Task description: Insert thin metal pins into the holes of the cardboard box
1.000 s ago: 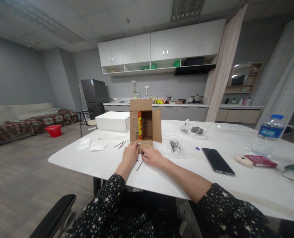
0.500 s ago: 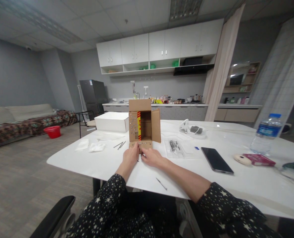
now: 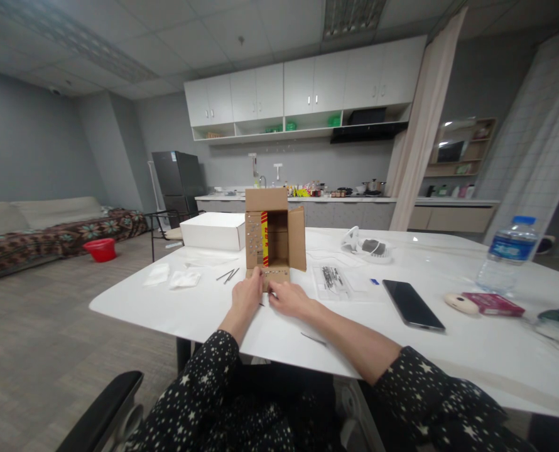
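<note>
Progress check, as a judgement: the cardboard box (image 3: pixel 274 235) stands on the white bench (image 3: pixel 204 311), open toward the person, top flap up and side flaps swung out. The left flap and the bottom flap lying flat on the bench carry rows of small pale dots, which look like pins or nails pushed through the card, though too small to confirm. So part of the studding looks done; loose stock remains: a few thin nails (image 3: pixel 228 275) lie left of the box, one more nail (image 3: pixel 313 338) lies near the bench edge by the right forearm, and a clear bag (image 3: pixel 332 279) with dark small parts sits right of the box. Both hands are at the bottom flap. Left hand (image 3: pixel 247 296): fingers curled forward, tips on the flap's left front corner, apparently pressing or pinching something small there; cannot tell what, if anything, sits between the fingertips. Right hand (image 3: pixel 286 297): palm down, fingers drawn together and pointing left, tips touching the flap's front edge just beside the left hand. Neither hand is spread. Both forearms come straight out from the body, wrists low, resting on or just above the bench. Elsewhere: white box (image 3: pixel 215 230) behind left, tissues (image 3: pixel 172 277) beside the nails, phone (image 3: pixel 412 304) and water bottle (image 3: pixel 506 254) well apart to the right.
</note>
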The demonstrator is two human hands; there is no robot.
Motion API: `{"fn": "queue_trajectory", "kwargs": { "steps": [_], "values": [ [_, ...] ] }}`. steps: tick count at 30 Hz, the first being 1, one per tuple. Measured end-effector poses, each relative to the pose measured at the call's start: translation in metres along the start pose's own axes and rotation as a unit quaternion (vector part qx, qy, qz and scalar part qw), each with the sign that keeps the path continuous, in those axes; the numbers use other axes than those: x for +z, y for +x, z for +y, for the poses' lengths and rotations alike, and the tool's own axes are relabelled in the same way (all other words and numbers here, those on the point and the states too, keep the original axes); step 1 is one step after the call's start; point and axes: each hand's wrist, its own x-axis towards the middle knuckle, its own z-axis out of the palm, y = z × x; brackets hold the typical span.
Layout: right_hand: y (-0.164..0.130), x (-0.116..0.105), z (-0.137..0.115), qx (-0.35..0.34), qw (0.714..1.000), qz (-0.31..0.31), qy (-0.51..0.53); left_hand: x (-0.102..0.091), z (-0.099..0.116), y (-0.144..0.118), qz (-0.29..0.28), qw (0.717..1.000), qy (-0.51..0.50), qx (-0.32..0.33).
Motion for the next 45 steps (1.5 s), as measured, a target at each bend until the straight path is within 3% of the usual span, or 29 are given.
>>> {"fn": "queue_trajectory", "kwargs": {
  "steps": [13,18,25,33,45],
  "values": [
    [0.0,0.0,0.001,-0.006,1.0,0.005,-0.005,0.001,-0.003,0.001,0.025,0.999,-0.017,-0.013],
    [0.0,0.0,0.001,-0.01,1.0,0.0,0.001,0.003,-0.005,0.001,0.024,0.998,-0.055,0.017],
    [-0.001,0.0,0.0,-0.009,1.0,0.001,0.002,0.01,-0.014,0.002,-0.005,0.992,-0.061,0.111],
    [-0.003,-0.004,-0.002,-0.004,1.0,0.004,0.013,0.002,-0.011,-0.003,-0.032,0.991,-0.062,0.115],
    [0.0,0.0,0.003,0.0,0.999,0.009,0.032,0.005,-0.007,-0.007,-0.034,0.991,-0.002,0.126]
  ]
}}
